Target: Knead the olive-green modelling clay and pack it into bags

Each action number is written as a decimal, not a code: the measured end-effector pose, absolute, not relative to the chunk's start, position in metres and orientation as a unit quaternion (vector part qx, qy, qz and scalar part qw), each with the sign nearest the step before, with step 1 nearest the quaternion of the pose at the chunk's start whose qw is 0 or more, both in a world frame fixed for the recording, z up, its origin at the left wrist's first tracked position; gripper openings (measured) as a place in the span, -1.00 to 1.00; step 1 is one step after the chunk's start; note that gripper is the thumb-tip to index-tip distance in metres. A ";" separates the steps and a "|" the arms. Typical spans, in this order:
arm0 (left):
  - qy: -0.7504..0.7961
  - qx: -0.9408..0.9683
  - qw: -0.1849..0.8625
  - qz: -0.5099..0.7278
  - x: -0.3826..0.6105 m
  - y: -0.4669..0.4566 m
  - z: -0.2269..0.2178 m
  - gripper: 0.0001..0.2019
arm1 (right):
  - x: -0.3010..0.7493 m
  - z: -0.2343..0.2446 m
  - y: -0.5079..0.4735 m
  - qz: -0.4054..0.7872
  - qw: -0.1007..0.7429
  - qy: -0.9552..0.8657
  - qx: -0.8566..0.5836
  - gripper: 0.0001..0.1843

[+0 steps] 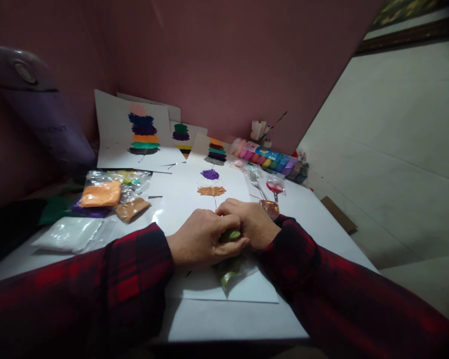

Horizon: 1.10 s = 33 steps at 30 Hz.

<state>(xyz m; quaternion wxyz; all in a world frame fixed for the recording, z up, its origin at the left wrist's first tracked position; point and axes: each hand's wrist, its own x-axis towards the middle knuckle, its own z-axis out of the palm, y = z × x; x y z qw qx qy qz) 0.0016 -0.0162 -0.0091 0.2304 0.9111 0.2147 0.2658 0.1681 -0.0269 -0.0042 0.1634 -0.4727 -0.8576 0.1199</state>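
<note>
Both hands meet low over the white paper (175,219). My left hand (200,237) is closed on a clear bag of olive-green modelling clay (230,276), and a bit of green clay shows between its thumb and fingers. Pressed against it, my right hand (254,224) is curled over the same clay; its fingertips are partly hidden. The lower end of the bag hangs below the hands. Just beyond them on the paper are a purple clay patch (210,174), a faint white band and a ridged brown clay band (211,191) above a thin drawn line.
Left lie bags of orange clay (101,193), brown clay (132,209) and white clay (69,233). Striped clay pictures (112,129) lean on the pink wall. A multicoloured clay pack (273,158), a fork (257,182) and a red-rimmed tool (275,186) are at right.
</note>
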 end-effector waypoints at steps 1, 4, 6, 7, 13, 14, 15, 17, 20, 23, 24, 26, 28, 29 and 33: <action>0.215 0.911 0.231 0.265 0.002 -0.016 -0.009 -0.79 | 0.168 -0.004 -0.027 0.120 0.164 -0.857 -0.473 -0.91; 0.217 0.910 0.235 0.265 0.001 -0.017 -0.009 -0.79 | 0.168 -0.004 -0.027 0.120 0.167 -0.857 -0.472 -0.92; 0.217 0.909 0.237 0.265 0.001 -0.017 -0.009 -0.79 | 0.168 -0.005 -0.026 0.119 0.166 -0.858 -0.471 -0.92; 0.216 0.909 0.238 0.266 0.001 -0.017 -0.009 -0.79 | 0.168 -0.005 -0.026 0.118 0.166 -0.859 -0.471 -0.92; 0.216 0.910 0.236 0.264 0.002 -0.016 -0.009 -0.78 | 0.169 -0.005 -0.026 0.117 0.168 -0.861 -0.466 -0.91; 0.215 0.910 0.237 0.263 0.002 -0.016 -0.009 -0.79 | 0.169 -0.005 -0.026 0.117 0.168 -0.860 -0.468 -0.92; 0.215 0.910 0.236 0.263 0.002 -0.017 -0.009 -0.79 | 0.169 -0.005 -0.026 0.116 0.167 -0.859 -0.469 -0.92; 0.216 0.911 0.233 0.262 0.001 -0.017 -0.008 -0.79 | 0.169 -0.006 -0.026 0.114 0.165 -0.859 -0.470 -0.91; 0.217 0.914 0.222 0.261 0.001 -0.017 -0.008 -0.78 | 0.169 -0.005 -0.026 0.118 0.166 -0.860 -0.467 -0.90; 0.215 0.915 0.216 0.265 0.001 -0.016 -0.009 -0.76 | 0.168 -0.005 -0.026 0.119 0.165 -0.859 -0.469 -0.90; 0.214 0.915 0.216 0.267 0.001 -0.016 -0.010 -0.76 | 0.168 -0.004 -0.027 0.119 0.165 -0.859 -0.470 -0.90; 0.212 0.914 0.218 0.269 0.001 -0.016 -0.010 -0.76 | 0.168 -0.004 -0.027 0.120 0.165 -0.857 -0.473 -0.90; 0.211 0.913 0.221 0.271 0.001 -0.016 -0.010 -0.77 | 0.167 -0.003 -0.028 0.122 0.165 -0.856 -0.474 -0.90; 0.211 0.913 0.221 0.271 0.001 -0.016 -0.010 -0.78 | 0.167 -0.003 -0.028 0.123 0.166 -0.856 -0.475 -0.91; 0.213 0.916 0.210 0.266 0.001 -0.016 -0.008 -0.77 | 0.167 -0.003 -0.028 0.125 0.170 -0.858 -0.468 -0.92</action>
